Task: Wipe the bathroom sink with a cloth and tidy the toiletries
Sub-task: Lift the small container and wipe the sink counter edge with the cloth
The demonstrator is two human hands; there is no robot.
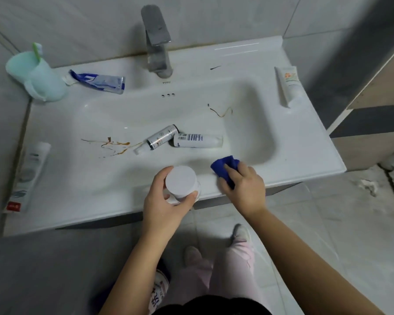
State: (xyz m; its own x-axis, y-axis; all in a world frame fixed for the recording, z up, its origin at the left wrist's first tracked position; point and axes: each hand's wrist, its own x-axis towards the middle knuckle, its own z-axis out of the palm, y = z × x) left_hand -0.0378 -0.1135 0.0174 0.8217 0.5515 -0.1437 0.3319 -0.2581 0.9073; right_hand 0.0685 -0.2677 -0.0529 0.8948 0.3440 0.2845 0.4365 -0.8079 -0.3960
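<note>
My left hand (166, 205) grips a white round jar (181, 181) over the front rim of the white sink (305, 142). Just to its right, my right hand (243, 187) presses a blue cloth (224, 167) onto the front rim. Two white bottles lie in the basin: a slim one (162, 138) and a wider one (197, 140), touching. Brown stains streak the basin at the left (114, 145) and the back right wall (221, 111).
A chrome tap (157, 42) stands at the back. On the left are a mint cup with a toothbrush (39, 73), a blue toothpaste tube (98, 81) and a white tube (30, 173). Another white tube (288, 85) lies on the right rim. A wall corner stands at the right.
</note>
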